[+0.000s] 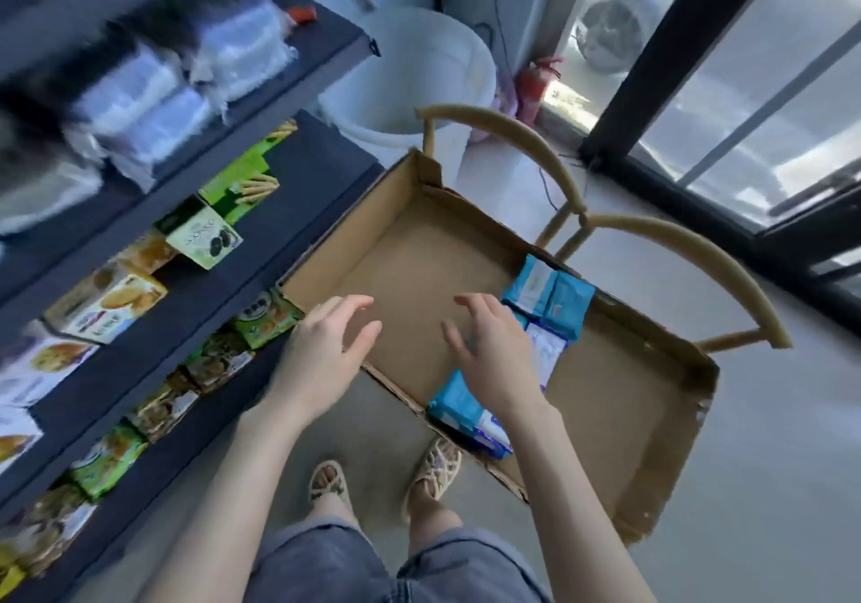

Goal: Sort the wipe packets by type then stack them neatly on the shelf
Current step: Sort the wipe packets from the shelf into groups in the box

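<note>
Box [419,267] holding packets [550,295] rests, seemingly, on chairs [427,134].

**Small shop or its stockroom.** Dark shelves [326,160] carried retail goods in rows, faces outward. One tier held biscuit boxes [112,299] and the tier below held green snack packs [268,318]. The top tier held pale packets [140,104], probably wipes, though blur hid their print. A cardboard tray [419,267] containing blue packets [550,295] lay beside the shelves, just in front of two curved chair backs [675,248]. A white bucket [419,66] and a red fire extinguisher [531,85] stood on the floor near dark-framed glazing [768,66].
</note>
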The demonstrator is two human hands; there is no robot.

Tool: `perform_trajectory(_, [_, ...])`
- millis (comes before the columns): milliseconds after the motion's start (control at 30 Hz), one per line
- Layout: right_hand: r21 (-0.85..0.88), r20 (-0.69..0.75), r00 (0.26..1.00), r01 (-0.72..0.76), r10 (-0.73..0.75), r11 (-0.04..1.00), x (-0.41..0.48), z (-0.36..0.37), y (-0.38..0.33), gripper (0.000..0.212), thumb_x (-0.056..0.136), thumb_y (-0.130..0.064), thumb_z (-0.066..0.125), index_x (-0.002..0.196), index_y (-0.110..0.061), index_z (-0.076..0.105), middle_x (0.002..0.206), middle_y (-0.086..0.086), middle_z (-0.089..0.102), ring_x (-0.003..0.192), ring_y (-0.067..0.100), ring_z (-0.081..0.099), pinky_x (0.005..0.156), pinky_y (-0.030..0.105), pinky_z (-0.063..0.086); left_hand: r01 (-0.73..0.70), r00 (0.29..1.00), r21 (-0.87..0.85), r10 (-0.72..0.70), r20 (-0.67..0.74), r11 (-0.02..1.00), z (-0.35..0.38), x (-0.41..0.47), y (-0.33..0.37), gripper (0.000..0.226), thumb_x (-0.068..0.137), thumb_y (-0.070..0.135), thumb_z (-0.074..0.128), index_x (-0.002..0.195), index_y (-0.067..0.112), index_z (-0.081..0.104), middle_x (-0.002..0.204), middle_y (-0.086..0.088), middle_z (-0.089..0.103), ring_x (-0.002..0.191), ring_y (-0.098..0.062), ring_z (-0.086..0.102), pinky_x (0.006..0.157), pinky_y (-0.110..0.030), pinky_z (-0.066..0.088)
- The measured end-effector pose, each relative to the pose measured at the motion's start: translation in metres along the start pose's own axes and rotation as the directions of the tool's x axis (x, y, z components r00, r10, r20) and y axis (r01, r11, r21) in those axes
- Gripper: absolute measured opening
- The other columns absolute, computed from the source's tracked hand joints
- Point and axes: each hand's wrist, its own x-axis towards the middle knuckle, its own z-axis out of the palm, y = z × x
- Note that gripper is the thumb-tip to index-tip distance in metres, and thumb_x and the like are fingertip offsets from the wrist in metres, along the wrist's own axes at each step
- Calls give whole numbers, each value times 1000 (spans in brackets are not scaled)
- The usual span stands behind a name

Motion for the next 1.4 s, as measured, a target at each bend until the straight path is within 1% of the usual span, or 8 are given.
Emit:
perform_trajectory(233, [-20, 13, 937, 350, -350, 936, -21, 24, -134, 33, 96, -30, 52, 126, -17, 55, 128, 0, 55, 115, 22, 49, 97, 33, 40, 107, 956, 2, -102, -274, 994, -112, -86, -62, 32, 94, 32, 53, 124, 20, 56, 116, 7, 56, 110, -14, 48, 87, -23, 33])
perform_trajectory(433, [-8, 36, 879, 475, -475, 880, -43, 60, -224, 30, 94, -30, 55, 121, -16, 59, 125, -1, 57, 112, 23, 52, 93, 32, 42, 171, 903, 5, -154, -401, 985, -182, -152, -116, 35, 92, 32, 57, 124, 18, 58, 125, 8, 57, 117, -10, 50, 92, -16, 31])
perform_trajectory(633, [1, -10, 835, 550, -550, 835, -28, 66, -303, 32, 94, -27, 56, 122, -13, 59, 127, 0, 57, 114, 23, 51, 93, 32, 42, 109, 860, 16, -86, -503, 994, -247, -160, -140, 34, 92, 33, 55, 125, 22, 57, 117, 19, 53, 109, 0, 47, 88, -16, 33])
perform_trajectory(833, [0, -83, 789, 611, -609, 791, 26, 51, -369, 30, 96, -29, 53, 123, -17, 58, 126, -4, 55, 111, 19, 53, 91, 32, 45, 25, 780, 33, 1, -626, 999, -311, -118, -150, 28, 91, 28, 59, 118, 20, 61, 111, 12, 62, 105, -8, 57, 87, -25, 44])
perform_trajectory(967, [17, -135, 780, 619, -611, 785, 82, 42, -403, 30, 95, -27, 55, 122, -15, 59, 126, -2, 56, 110, 20, 53, 88, 26, 39, -38, 752, -23, 13, -659, 999, -349, -62, -161, 27, 90, 26, 61, 116, 18, 61, 108, 9, 64, 104, -8, 58, 91, -28, 46])
perform_trajectory(1067, [15, -138, 788, 607, -600, 794, 131, 38, -423, 32, 95, -28, 54, 124, -14, 58, 127, -2, 55, 108, 20, 54, 86, 24, 39, -22, 741, -32, -5, -671, 999, -371, -11, -174, 26, 91, 27, 60, 115, 16, 61, 108, 6, 64, 103, -10, 59, 91, -31, 47])
perform_trajectory(1233, [-14, -115, 790, 605, -602, 796, 212, 32, -455, 36, 95, -30, 53, 127, -14, 56, 129, 0, 55, 114, 23, 51, 91, 32, 42, 91, 748, -67, -112, -654, 994, -398, 69, -191, 35, 93, 29, 57, 125, 15, 55, 120, 2, 57, 111, -14, 54, 95, -28, 42])
perform_trajectory(1400, [10, -57, 785, 618, -617, 786, 286, 44, -486, 36, 95, -28, 54, 126, -12, 56, 128, 4, 55, 111, 24, 54, 88, 33, 42, 209, 663, -210, -297, -687, 955, -420, 134, -209, 46, 93, 33, 56, 133, 12, 46, 131, -3, 47, 120, -19, 47, 93, -27, 39])
